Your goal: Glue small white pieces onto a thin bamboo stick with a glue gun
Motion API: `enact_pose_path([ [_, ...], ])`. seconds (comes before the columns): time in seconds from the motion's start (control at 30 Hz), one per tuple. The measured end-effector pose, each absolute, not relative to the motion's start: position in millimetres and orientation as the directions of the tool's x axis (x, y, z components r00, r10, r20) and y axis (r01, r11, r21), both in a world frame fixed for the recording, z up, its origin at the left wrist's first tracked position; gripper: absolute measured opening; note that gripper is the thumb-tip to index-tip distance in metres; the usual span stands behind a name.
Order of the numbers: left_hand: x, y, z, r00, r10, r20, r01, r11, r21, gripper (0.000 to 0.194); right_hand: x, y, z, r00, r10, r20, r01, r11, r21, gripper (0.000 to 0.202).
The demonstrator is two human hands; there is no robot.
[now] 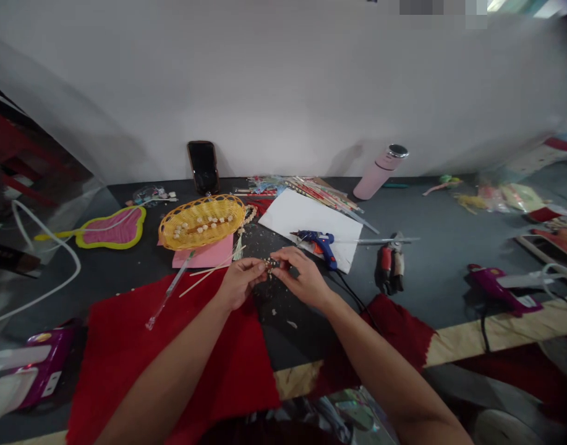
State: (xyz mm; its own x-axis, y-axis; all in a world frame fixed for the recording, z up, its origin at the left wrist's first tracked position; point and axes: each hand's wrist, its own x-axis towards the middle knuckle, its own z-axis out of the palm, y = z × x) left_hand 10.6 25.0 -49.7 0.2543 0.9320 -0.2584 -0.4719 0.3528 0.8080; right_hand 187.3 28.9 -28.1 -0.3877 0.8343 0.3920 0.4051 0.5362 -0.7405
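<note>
My left hand (pixel 239 283) and my right hand (pixel 306 279) meet above the dark table. Between their pinched fingertips is a small beaded piece (pixel 271 264) with pale dots; its exact kind is too small to make out. A blue glue gun (pixel 326 247) lies just beyond my right hand, partly on a white sheet (pixel 287 213). Behind my left hand stands a yellow woven basket (pixel 239 215) with several small pale pieces inside. Two thin wooden sticks (pixel 200 274) lie beside my left hand, near a clear tube-like stick (pixel 169 293).
Red cloth (pixel 120 334) covers the front left. Pliers (pixel 391 266) lie to the right, and a pink bottle (pixel 378 174) stands by the wall near a leaning phone (pixel 203 165). A pink-and-yellow fan-shaped item (pixel 111 228) is left. Purple devices (pixel 503 290) sit at both sides.
</note>
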Motion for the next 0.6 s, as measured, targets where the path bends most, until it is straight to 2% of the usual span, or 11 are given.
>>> enact_pose_path([
  [0.17,8.9,25.7,-47.6,0.240,0.938,-0.250,-0.498,0.340,0.798,0.018,237.5,46.3,-13.0,-0.334,0.895,0.295,0.665,0.446,-0.599,0.023],
  [0.27,8.0,26.8,-50.3,0.241,0.942,-0.232,-0.524,0.328,0.786,0.018,274.0,53.0,-11.4,-0.170,0.964,0.206,0.854,0.248,-0.458,0.024],
  [0.37,7.8,27.9,-52.2,0.248,0.940,-0.233,-0.534,0.333,0.777,0.017,292.6,52.8,-14.6,-0.031,0.999,0.032,0.946,0.040,-0.322,0.030],
  [0.47,8.2,28.1,-51.7,0.246,0.942,-0.230,-0.534,0.330,0.779,0.015,292.3,50.3,-18.1,0.017,0.996,-0.092,0.953,-0.044,-0.299,0.036],
  [0.6,8.4,27.8,-52.7,0.245,0.946,-0.212,-0.532,0.314,0.787,0.015,284.4,53.8,-22.1,0.034,0.993,-0.116,0.944,-0.070,-0.321,0.036],
])
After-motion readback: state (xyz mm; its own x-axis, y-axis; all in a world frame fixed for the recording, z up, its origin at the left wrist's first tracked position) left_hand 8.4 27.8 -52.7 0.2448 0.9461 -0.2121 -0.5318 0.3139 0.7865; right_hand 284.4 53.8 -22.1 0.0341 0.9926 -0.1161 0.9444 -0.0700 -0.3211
